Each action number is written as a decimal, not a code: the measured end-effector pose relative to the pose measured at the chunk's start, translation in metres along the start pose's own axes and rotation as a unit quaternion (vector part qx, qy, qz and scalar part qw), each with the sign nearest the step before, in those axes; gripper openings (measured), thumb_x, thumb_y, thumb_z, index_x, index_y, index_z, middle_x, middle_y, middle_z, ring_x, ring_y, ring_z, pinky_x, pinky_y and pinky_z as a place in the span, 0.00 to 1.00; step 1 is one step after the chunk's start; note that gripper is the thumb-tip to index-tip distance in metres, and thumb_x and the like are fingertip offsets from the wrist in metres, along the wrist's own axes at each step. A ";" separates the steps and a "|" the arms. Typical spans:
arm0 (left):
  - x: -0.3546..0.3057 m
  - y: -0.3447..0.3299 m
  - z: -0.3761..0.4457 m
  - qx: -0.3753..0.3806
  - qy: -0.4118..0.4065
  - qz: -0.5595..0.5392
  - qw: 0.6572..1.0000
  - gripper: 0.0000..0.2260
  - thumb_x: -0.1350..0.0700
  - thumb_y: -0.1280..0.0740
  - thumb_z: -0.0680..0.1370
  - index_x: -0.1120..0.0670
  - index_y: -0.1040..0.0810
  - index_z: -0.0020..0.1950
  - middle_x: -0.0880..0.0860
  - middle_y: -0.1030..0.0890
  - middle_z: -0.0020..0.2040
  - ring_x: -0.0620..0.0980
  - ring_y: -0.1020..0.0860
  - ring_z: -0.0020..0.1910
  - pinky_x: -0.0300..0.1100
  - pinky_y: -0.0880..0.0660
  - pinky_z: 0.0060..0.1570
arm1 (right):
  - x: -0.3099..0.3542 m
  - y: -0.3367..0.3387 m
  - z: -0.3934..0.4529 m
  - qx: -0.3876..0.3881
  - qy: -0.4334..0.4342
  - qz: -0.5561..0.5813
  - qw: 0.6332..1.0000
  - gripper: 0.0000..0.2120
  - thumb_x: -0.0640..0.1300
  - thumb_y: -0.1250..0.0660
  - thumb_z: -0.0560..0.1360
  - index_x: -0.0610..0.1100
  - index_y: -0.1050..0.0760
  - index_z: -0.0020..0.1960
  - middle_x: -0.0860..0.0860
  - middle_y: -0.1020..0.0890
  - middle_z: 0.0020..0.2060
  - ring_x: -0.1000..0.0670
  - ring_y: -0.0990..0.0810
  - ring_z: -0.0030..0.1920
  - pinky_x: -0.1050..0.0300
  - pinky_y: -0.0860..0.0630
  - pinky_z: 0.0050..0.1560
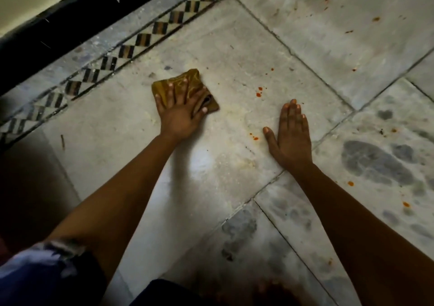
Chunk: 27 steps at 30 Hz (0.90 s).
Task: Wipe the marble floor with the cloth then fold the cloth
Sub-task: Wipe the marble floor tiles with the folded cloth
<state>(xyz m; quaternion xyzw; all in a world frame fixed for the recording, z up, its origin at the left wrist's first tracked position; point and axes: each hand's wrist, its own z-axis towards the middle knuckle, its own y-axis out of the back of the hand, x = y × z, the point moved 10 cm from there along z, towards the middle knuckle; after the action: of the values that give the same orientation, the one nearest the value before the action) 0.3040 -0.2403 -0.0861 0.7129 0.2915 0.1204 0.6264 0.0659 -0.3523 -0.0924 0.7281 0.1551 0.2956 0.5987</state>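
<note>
Left hand (180,110) presses flat, fingers spread, on the bunched cloth (187,87) mid-wipe, right hand (291,136) braced open on the marble floor (317,54); red spots (259,92) at the cloth's three o'clock remain, folding not yet begun.

We reach both bare arms forward, our left hand (180,108) pressed flat with fingers (169,94) spread, our right hand (291,136) flat, fingers together, thumb apart.
</note>
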 end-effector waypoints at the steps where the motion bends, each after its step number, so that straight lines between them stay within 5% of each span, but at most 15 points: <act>1: -0.008 -0.002 -0.012 -0.010 -0.020 0.003 1.000 0.26 0.35 0.52 0.76 0.37 0.45 0.74 0.51 0.50 0.78 0.60 0.55 0.76 0.62 0.61 0.69 | -0.001 -0.001 0.001 -0.001 0.002 -0.001 1.000 0.39 0.63 0.61 0.75 0.38 0.57 0.76 0.41 0.54 0.76 0.44 0.56 0.76 0.54 0.62 0.73; 5: 0.010 -0.007 -0.061 0.006 -0.079 0.016 0.997 0.26 0.35 0.54 0.75 0.36 0.46 0.73 0.49 0.49 0.78 0.58 0.54 0.76 0.60 0.58 0.70 | 0.001 0.001 0.000 -0.025 0.010 -0.010 1.000 0.36 0.61 0.57 0.77 0.37 0.54 0.76 0.40 0.50 0.76 0.43 0.52 0.76 0.55 0.60 0.73; 10: 0.063 0.013 -0.002 0.011 0.040 0.009 0.999 0.30 0.34 0.53 0.74 0.42 0.46 0.75 0.53 0.51 0.78 0.59 0.56 0.76 0.61 0.60 0.70 | 0.002 0.002 0.001 -0.035 0.011 -0.014 0.999 0.36 0.60 0.54 0.77 0.37 0.53 0.76 0.40 0.49 0.76 0.44 0.51 0.76 0.53 0.58 0.74; 14: 0.033 0.023 0.065 0.010 0.090 0.002 0.996 0.27 0.39 0.48 0.79 0.45 0.47 0.76 0.55 0.51 0.78 0.61 0.55 0.76 0.64 0.61 0.69 | 0.003 0.005 0.002 -0.038 0.015 -0.011 0.999 0.36 0.59 0.53 0.77 0.37 0.53 0.76 0.40 0.49 0.75 0.44 0.51 0.76 0.53 0.58 0.74; 18: -0.023 0.009 0.032 0.009 -0.047 0.027 0.998 0.32 0.34 0.55 0.74 0.45 0.43 0.75 0.56 0.48 0.77 0.63 0.53 0.75 0.63 0.60 0.69 | 0.004 0.004 0.001 -0.041 0.017 -0.007 0.999 0.36 0.59 0.53 0.77 0.37 0.53 0.76 0.40 0.48 0.75 0.44 0.50 0.76 0.53 0.57 0.74; 21: -0.005 0.004 -0.016 0.011 -0.122 0.037 0.992 0.30 0.35 0.54 0.73 0.42 0.39 0.73 0.53 0.45 0.77 0.59 0.51 0.76 0.61 0.56 0.69 | 0.003 0.003 0.002 -0.044 0.015 -0.005 0.999 0.36 0.59 0.53 0.77 0.37 0.52 0.76 0.40 0.48 0.75 0.44 0.50 0.76 0.53 0.56 0.74; 27: 0.092 0.029 0.040 -0.027 0.146 -0.032 0.988 0.29 0.36 0.48 0.77 0.44 0.46 0.76 0.55 0.52 0.78 0.61 0.56 0.76 0.64 0.60 0.70 | 0.002 0.003 0.001 -0.047 0.013 -0.015 0.999 0.35 0.58 0.52 0.77 0.37 0.52 0.76 0.40 0.48 0.76 0.45 0.51 0.76 0.53 0.56 0.74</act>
<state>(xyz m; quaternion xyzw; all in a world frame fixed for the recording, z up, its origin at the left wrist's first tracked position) 0.4068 -0.2223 -0.0832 0.6608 0.3984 0.2110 0.6001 0.0674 -0.3529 -0.0890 0.6933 0.1593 0.3028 0.6343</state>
